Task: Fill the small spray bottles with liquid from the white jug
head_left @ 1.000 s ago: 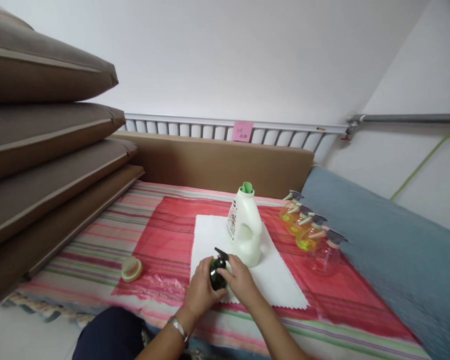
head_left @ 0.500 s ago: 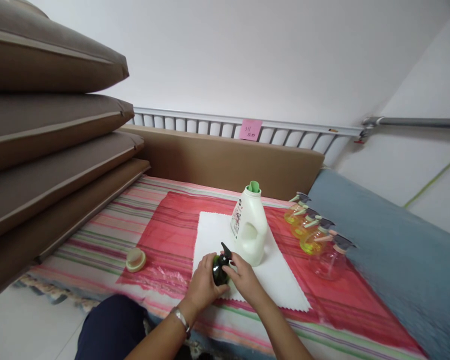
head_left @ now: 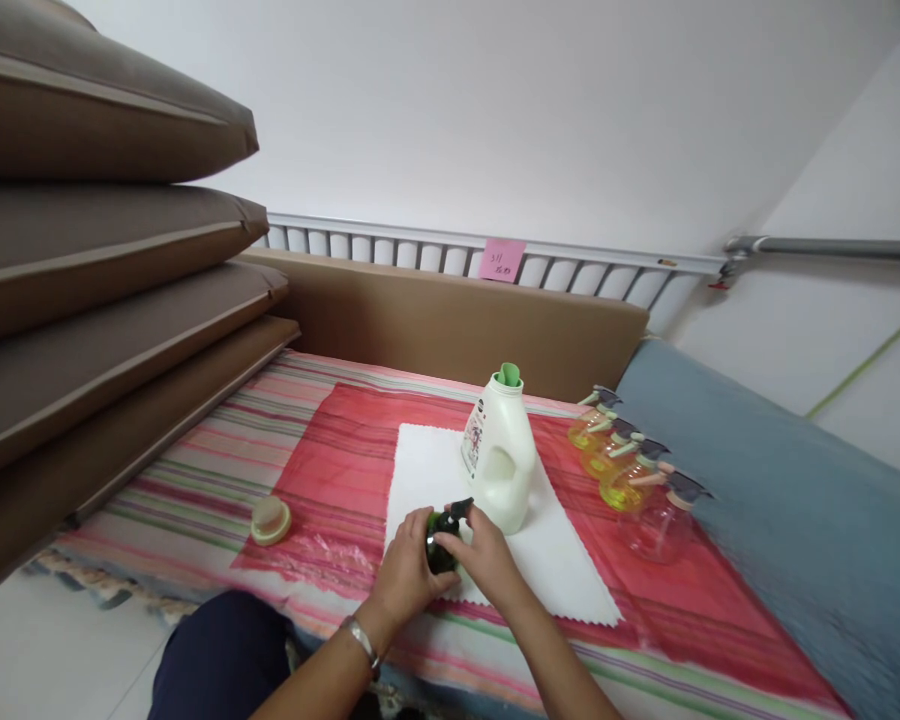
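A dark green pump bottle (head_left: 439, 545) with a black pump head stands at the near part of the white cloth (head_left: 427, 470). My left hand (head_left: 407, 562) is wrapped round its body from the left. My right hand (head_left: 486, 553) grips the black pump head (head_left: 460, 509) from the right, fingers closed about its collar. Just behind is a large pale green detergent jug (head_left: 504, 455), upright and uncapped, with a green spout (head_left: 508, 375) showing in its neck. Off to the left lies a pale round cap (head_left: 271, 520).
Several clear spray bottles (head_left: 624, 482) stand in a row at the right, some holding yellow liquid, on a red plastic sheet (head_left: 337, 450). Stacked brown cushions (head_left: 120, 240) rise at the left. A pink note (head_left: 502, 260) hangs on the radiator behind.
The black pump head has turned, its nozzle swinging from up-left to the right. My right hand has shifted slightly with it; my left hand stays round the bottle.
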A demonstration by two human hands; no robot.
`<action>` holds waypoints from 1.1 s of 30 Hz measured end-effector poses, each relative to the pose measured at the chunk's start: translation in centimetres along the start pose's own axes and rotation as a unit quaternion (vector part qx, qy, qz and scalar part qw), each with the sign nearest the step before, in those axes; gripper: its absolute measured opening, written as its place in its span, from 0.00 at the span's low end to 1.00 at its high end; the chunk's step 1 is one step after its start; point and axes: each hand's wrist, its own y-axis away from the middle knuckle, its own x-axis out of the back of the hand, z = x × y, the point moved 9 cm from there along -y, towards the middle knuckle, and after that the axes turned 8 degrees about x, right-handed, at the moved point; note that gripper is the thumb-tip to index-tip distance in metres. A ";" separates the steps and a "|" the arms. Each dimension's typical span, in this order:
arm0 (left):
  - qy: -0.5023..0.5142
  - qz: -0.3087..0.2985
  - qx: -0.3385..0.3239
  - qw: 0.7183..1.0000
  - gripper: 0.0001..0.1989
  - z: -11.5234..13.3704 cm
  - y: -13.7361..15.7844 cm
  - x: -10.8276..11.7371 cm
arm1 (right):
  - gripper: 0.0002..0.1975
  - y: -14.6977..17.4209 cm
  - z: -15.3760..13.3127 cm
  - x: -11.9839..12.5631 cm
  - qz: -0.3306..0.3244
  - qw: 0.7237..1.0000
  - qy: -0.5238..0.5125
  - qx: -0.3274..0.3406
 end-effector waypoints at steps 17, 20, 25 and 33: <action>-0.002 0.001 -0.009 1.000 0.40 0.1 0.1 0.1 | 0.19 0.2 0.4 0.3 0.013 1.000 -0.014 -0.011; 0.004 -0.006 -0.011 1.000 0.39 0.2 0.0 0.0 | 0.23 0.1 0.1 0.1 0.005 1.000 -0.018 -0.003; 0.015 -0.001 -0.004 1.000 0.40 0.0 0.1 0.2 | 0.16 0.0 0.0 0.3 0.016 0.999 0.018 -0.021; 0.017 0.001 -0.005 1.000 0.40 0.1 0.1 0.2 | 0.13 -0.2 -0.7 0.1 0.008 0.999 0.046 -0.023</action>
